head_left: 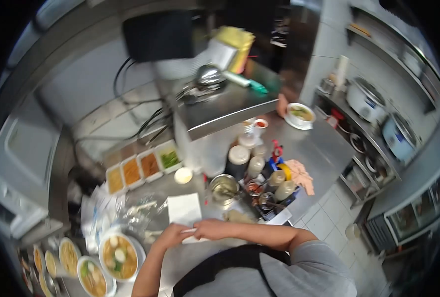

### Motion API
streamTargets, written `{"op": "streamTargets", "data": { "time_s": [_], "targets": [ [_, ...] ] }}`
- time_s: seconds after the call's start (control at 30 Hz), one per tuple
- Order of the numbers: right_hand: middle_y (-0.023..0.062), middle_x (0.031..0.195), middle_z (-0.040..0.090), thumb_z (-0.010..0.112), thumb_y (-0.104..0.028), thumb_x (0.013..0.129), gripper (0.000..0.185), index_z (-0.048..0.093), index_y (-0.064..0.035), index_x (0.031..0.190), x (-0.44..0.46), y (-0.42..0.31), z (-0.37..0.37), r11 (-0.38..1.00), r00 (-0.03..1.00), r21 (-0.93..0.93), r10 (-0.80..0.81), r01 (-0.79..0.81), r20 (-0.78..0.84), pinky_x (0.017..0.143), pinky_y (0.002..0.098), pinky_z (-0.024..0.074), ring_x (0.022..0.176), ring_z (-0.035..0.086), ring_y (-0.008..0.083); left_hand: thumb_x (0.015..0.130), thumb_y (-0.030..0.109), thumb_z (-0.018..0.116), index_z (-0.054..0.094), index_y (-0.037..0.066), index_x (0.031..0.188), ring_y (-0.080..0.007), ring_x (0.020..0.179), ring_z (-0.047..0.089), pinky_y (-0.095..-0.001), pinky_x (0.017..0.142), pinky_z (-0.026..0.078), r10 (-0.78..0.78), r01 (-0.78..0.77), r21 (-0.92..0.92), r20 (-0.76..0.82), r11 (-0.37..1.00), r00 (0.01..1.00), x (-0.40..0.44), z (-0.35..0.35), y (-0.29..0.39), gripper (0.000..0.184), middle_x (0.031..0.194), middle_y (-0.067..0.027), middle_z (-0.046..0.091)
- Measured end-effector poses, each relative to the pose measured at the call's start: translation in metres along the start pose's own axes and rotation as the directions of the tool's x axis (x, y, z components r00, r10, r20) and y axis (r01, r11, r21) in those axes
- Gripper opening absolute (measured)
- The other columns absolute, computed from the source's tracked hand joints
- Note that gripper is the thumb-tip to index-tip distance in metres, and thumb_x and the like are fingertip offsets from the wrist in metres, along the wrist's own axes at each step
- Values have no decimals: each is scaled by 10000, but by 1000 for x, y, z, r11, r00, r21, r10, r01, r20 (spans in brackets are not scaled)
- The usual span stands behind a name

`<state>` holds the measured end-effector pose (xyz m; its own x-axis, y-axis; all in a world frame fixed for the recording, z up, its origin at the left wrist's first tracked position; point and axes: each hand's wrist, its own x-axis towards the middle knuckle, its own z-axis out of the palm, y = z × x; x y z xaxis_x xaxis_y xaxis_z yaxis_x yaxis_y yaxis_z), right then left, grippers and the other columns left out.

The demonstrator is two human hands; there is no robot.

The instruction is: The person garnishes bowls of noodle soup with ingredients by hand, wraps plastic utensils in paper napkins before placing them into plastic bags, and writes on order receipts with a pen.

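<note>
My left hand (pixel 171 234) and my right hand (pixel 207 229) are close together at the near edge of a white paper sheet (pixel 184 208) on the steel counter. The fingers of both are closed on the white paper, which shows between and below them. Left of the hands lie clear plastic bags (pixel 101 210) and a large soup bowl (pixel 118 255), with a second soup bowl (pixel 92 277) beside it. A steel pot (pixel 224 189) stands just beyond my right hand.
Ingredient trays (pixel 149 165) line the back left. Bottles (pixel 254 167), a pink cloth (pixel 299 175) and a caddy stand at the right. A person's hand (pixel 282 105) is by a far soup bowl (pixel 300 114). A raised steel shelf (pixel 230 106) juts over the counter.
</note>
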<state>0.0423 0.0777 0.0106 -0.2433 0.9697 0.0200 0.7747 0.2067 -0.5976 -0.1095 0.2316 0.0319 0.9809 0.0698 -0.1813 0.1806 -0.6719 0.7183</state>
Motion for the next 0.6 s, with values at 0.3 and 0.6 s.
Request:
{"op": "streamTargets", "data": {
  "time_s": [0.3, 0.6],
  "targets": [
    [141, 873, 673, 608, -39, 760, 203, 698, -72, 939, -57, -3, -41, 972, 968, 146, 206, -185, -142, 743, 403, 492, 815, 639, 311, 729, 70, 693, 689, 28, 793, -278, 713, 629, -328, 663, 495, 227, -163, 157, -703, 974, 674, 19, 20, -19, 76, 760, -119, 644],
    [108, 786, 678, 643, -25, 788, 125, 706, -27, 896, -111, -57, -108, 923, 879, 307, 336, -234, -339, 646, 270, 480, 709, 637, 160, 802, 374, 610, 565, 235, 1236, -291, 1340, 256, -582, 1061, 154, 425, -325, 451, -141, 831, 894, 77, 151, 46, 459, 1372, -83, 383]
  ]
}}
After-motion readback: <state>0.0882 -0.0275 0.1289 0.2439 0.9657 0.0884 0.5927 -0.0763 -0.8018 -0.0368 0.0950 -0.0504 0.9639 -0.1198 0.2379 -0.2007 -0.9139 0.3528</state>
